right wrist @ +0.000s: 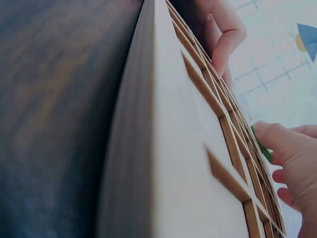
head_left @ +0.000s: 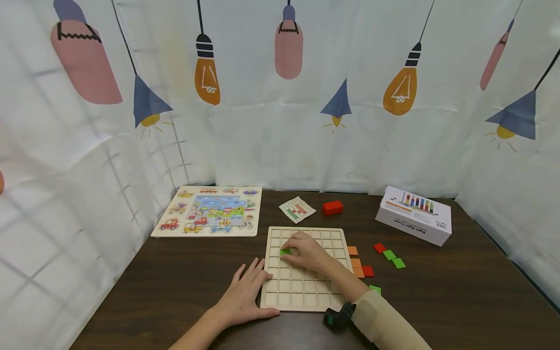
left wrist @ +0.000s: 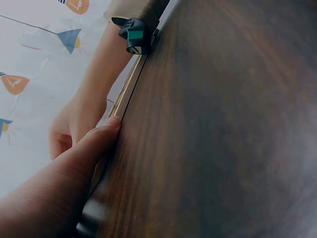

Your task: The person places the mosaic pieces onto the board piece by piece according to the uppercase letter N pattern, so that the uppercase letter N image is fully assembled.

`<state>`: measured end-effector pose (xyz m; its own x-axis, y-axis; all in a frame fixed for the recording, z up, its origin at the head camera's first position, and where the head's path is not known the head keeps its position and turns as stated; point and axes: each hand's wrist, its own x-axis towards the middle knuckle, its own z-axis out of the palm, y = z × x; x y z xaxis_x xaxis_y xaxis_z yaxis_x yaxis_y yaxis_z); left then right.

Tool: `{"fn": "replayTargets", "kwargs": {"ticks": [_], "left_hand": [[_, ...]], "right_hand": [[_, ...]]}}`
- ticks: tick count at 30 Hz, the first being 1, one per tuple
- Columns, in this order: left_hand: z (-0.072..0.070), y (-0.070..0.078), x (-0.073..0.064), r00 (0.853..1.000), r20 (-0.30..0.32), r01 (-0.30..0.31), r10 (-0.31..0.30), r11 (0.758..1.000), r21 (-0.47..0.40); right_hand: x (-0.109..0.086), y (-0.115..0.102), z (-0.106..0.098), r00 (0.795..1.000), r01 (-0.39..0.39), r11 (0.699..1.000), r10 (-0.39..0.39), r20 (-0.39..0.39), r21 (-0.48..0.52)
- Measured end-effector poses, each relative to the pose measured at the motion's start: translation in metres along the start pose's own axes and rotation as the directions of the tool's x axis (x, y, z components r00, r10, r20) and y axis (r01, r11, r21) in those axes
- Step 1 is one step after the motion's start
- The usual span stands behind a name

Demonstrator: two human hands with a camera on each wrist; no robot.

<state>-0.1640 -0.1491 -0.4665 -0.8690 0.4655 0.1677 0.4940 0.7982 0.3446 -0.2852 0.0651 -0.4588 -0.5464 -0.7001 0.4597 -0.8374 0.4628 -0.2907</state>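
A pale wooden grid board (head_left: 284, 299) with rows of square recesses lies on the dark table. Over its upper left part, my right hand (head_left: 308, 253) pinches a green square tile (head_left: 285, 251) between thumb and fingers. The right wrist view shows that green tile (right wrist: 262, 144) tilted at the thumb tip, just at the grid. My left hand (head_left: 247, 296) rests at the board's left edge with fingers spread, fingertips touching the rim. In the left wrist view its thumb (left wrist: 94, 141) lies against the board's near side edge (left wrist: 130, 87).
Orange tiles (head_left: 356, 263), red tiles (head_left: 368, 271) and green tiles (head_left: 398, 263) lie right of the board. Behind are a patterned card (head_left: 297, 209), a red block (head_left: 332, 207), a white box (head_left: 413, 215) and a vehicle picture puzzle (head_left: 207, 211). A printed curtain (head_left: 271, 146) hangs behind.
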Motion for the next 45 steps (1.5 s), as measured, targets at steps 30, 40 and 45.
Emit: {"fn": "replayTargets", "kwargs": {"ticks": [30, 40, 45], "left_hand": [[-0.004, 0.001, 0.0, 1.0, -0.024, -0.008, 0.008, 1.0, 0.004], [-0.001, 0.001, 0.001, 1.0, -0.01, -0.007, 0.007, 1.0, -0.007], [-0.001, 0.001, 0.0, 1.0, -0.011, -0.001, 0.001, 1.0, -0.011]], "right_hand": [[-0.003, 0.001, 0.0, 0.999, 0.022, 0.999, -0.021, -0.046, 0.027], [-0.004, -0.002, -0.008, 0.998, -0.057, 0.998, 0.057, 0.001, 0.024], [-0.006, -0.004, -0.017, 0.999, -0.034, 0.999, 0.035, -0.037, 0.021]]}}
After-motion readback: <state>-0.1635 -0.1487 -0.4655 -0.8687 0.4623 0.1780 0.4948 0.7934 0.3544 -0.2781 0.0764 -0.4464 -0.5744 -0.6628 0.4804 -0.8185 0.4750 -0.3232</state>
